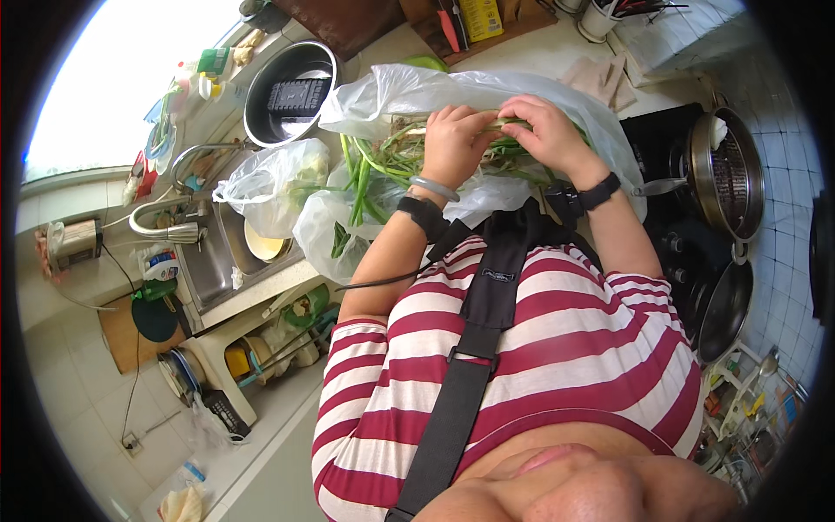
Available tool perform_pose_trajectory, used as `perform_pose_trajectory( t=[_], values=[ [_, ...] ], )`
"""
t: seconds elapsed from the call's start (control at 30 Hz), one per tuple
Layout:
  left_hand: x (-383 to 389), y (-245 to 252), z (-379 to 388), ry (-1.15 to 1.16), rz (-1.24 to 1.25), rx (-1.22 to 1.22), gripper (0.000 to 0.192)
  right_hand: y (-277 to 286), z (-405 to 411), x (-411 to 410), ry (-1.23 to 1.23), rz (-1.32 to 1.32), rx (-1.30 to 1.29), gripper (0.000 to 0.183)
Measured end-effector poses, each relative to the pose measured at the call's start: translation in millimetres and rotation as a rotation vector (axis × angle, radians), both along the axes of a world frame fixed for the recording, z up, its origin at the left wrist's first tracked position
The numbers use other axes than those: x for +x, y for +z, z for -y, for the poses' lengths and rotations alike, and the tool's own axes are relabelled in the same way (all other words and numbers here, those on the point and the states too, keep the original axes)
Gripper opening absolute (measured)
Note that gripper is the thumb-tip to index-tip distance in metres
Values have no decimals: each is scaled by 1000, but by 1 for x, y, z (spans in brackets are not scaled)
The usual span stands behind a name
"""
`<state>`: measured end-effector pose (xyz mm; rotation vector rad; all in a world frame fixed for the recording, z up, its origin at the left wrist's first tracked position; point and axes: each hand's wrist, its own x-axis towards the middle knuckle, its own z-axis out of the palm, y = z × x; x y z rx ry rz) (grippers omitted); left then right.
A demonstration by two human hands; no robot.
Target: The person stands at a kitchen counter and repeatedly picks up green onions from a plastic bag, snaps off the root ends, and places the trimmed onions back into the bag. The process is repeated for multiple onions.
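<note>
My left hand (455, 142) and my right hand (546, 136) are close together over a pile of scallions (385, 156). Between their fingertips they pinch a pale scallion stalk (499, 122). Roots and brownish, wilted leaves lie tangled beneath my hands, and part of the pile is hidden by them. The pile rests on a large translucent plastic bag (375, 98) spread across the counter. Long green leaves hang out to the left over a smaller clear bag (323, 218). A tied bag holding pale green vegetables (287, 179) sits beside it.
To the left is a steel sink (212, 277) with a faucet (163, 228) and a yellowish bowl (263, 243) in it. A metal basin (251, 107) stands behind. On the right, a steel pan (701, 179) sits on a black stove (662, 140), its handle pointing towards the bag. Knives (450, 29) stand at the back.
</note>
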<state>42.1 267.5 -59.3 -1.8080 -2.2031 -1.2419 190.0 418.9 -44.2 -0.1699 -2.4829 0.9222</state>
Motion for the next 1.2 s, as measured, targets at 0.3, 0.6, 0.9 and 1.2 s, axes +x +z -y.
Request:
perform_pose_trajectory(
  t=[0.3, 0.6, 0.9, 1.2],
  values=[
    [-2, 2, 5, -118, -75, -7, 21, 1, -1, 21, -89, 126, -131, 29],
    [2, 3, 2, -50, 185, 78, 19, 1, 6, 19, -148, 37, 99, 35],
    [-1, -4, -8, -32, 368, -58, 14, 0, 13, 7, -115, -160, 581, 29],
    [-31, 7, 20, -106, -193, -125, 11, 1, 2, 30, -197, -123, 485, 21]
  ],
)
